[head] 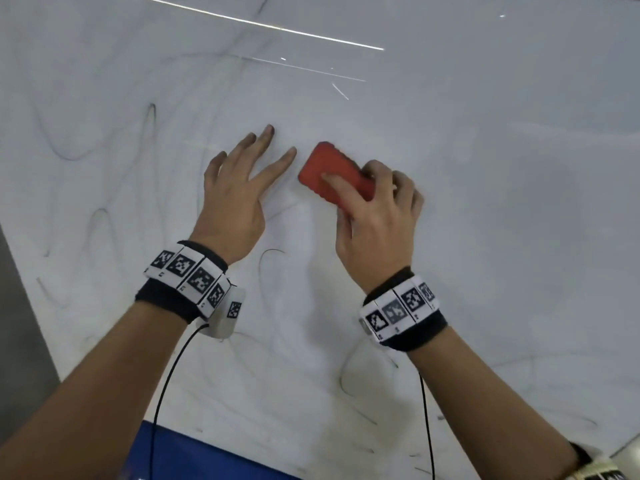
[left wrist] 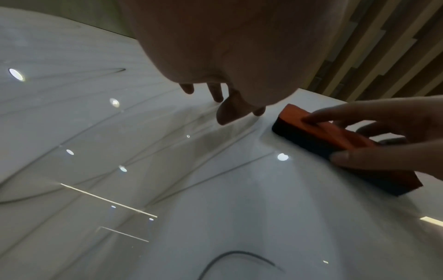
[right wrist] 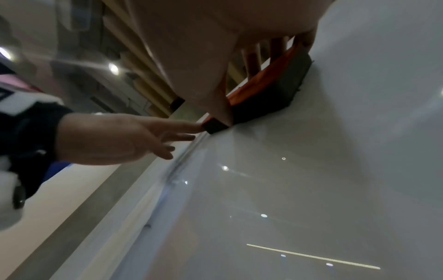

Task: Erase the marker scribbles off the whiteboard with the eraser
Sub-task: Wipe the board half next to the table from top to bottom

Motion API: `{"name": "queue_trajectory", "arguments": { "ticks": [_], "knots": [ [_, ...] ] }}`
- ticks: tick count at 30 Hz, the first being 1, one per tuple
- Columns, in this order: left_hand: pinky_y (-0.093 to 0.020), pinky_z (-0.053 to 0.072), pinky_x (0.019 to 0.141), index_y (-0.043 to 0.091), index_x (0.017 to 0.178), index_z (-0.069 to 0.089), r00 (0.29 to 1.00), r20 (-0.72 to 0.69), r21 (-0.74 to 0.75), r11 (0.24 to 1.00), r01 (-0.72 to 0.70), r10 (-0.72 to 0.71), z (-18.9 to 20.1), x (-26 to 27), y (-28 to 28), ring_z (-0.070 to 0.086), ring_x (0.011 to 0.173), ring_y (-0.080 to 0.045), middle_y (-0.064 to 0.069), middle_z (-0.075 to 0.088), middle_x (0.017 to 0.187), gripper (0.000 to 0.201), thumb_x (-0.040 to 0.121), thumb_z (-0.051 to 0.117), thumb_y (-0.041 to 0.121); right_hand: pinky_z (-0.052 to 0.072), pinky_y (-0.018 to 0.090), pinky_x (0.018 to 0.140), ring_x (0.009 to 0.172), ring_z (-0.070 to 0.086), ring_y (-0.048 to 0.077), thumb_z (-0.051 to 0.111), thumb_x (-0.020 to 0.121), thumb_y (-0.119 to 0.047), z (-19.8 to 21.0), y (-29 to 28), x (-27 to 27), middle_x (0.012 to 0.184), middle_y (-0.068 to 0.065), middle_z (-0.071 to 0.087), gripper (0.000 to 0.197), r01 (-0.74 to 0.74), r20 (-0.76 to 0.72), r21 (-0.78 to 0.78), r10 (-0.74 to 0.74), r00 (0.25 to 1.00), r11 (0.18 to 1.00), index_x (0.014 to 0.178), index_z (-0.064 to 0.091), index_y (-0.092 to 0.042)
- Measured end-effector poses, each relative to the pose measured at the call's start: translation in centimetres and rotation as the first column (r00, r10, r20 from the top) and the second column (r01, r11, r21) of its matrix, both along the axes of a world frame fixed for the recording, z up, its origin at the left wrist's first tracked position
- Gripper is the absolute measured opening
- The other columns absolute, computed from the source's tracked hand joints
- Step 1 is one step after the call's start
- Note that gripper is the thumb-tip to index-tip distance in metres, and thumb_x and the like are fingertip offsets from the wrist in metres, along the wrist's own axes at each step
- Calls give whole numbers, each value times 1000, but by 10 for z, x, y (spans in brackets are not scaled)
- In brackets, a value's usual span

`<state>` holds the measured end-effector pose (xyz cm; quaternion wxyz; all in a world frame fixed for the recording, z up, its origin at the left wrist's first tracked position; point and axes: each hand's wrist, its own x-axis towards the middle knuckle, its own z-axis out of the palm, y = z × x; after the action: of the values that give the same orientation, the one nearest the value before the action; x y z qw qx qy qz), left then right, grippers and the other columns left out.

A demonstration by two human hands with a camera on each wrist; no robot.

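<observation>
The right hand (head: 375,216) holds the eraser (head: 334,176), an orange-backed block with a dark felt face. Its fingers (left wrist: 318,116) are clamped across the orange back and the thumb is against the near long side, with the felt flat on the whiteboard (head: 485,168). The left hand (head: 235,188) lies just beside the eraser's far end, fingers spread and straight, holding nothing; they seem to rest lightly on the board, though contact cannot be confirmed.

A paler, wiped band runs from the eraser back toward the person. Thin marker scribbles (head: 100,220) remain on the side of the eraser where the left hand lies, and more loops (head: 346,375) sit on the near side of the eraser by the right wrist.

To do this stroke well, the felt should likely stay flat under even pressure, with overlapping passes. The left hand probably needs to steady the board without crossing the eraser's path. Tilting the block onto an edge would risk leaving streaks.
</observation>
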<state>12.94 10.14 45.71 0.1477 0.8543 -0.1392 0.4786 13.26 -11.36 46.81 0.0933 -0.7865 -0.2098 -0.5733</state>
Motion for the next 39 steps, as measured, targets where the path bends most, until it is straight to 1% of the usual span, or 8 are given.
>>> {"name": "queue_trajectory", "arguments": {
  "ticks": [7,15,21,23,27,32,37,39],
  "knots": [
    [-55,17,120,35,156,34,998,-55,18,1000,-13,14,1,0,3,21,155,-26,-2,19,169,93,76,37,-12,47,50,89,103,47,30,62,73,-7,-146,-15,-13,123,8,58,48,-250,-348,-481,79,934,840,112,73,-31],
    [-56,14,121,32,158,31,1000,-30,13,1000,10,-9,-3,1,1,17,156,-28,-5,15,169,83,86,38,-7,39,48,95,111,50,35,66,78,-10,-4,11,-4,126,10,59,49,-75,-95,48,79,992,996,121,73,-34],
    [-58,19,119,35,158,29,999,-12,36,998,-53,53,-5,2,3,21,155,-26,-2,16,169,98,75,45,-15,40,46,91,102,50,31,72,69,-4,-177,-3,-25,126,8,53,53,-196,-365,-308,74,928,931,115,73,-31],
    [-59,21,118,35,158,29,998,-4,56,996,-69,70,-5,2,5,22,155,-26,-3,17,169,99,74,46,-15,45,46,86,98,52,30,69,72,-7,-195,-30,-28,124,8,53,51,-165,-367,-343,30,930,925,115,72,-33],
    [-58,18,121,34,159,27,997,-38,56,996,-65,67,-4,1,3,18,156,-26,-4,15,170,95,77,43,-12,45,49,90,99,56,40,77,84,-12,-151,-95,-30,120,18,59,37,61,-162,45,-53,985,997,117,76,-27],
    [-57,17,122,28,158,29,997,-69,-95,995,-23,17,-6,-2,-18,11,157,-28,-7,12,170,89,80,42,-12,42,52,99,107,52,44,76,87,-12,-153,-97,-29,125,18,56,31,103,-94,366,-74,993,925,116,78,-23],
    [-55,15,122,27,158,30,993,-117,-146,989,-11,-6,1,-10,-21,12,157,-24,-4,12,170,87,81,45,-11,45,53,95,104,54,36,76,74,-1,-213,-62,-30,123,10,61,49,-83,-211,-163,47,976,983,112,76,-31],
    [-54,13,122,24,159,28,992,-124,-149,989,-1,-17,0,-13,-19,14,157,-23,-3,13,170,82,86,50,-5,42,50,93,104,54,36,78,71,-2,-194,-76,-31,123,11,60,49,-76,-212,-133,47,976,988,111,77,-31]
  ]
}}
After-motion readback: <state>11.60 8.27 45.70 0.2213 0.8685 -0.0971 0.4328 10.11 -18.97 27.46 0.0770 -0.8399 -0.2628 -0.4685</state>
